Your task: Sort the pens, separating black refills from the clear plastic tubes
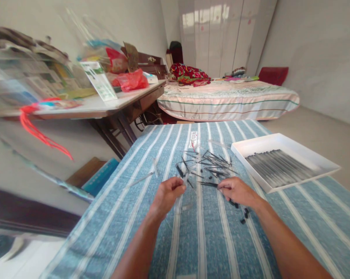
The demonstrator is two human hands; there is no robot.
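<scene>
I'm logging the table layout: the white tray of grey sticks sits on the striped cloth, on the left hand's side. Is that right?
Not quite: the head view shows the white tray of grey sticks on the right hand's side. It does sit on the striped cloth.

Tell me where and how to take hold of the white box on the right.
I'd grip the white box by its left and right walls, coming in from both sides. It is shallow and open-topped with raised walls, and a row of slender rods lies inside, so opposite walls should help keep it level.
</scene>
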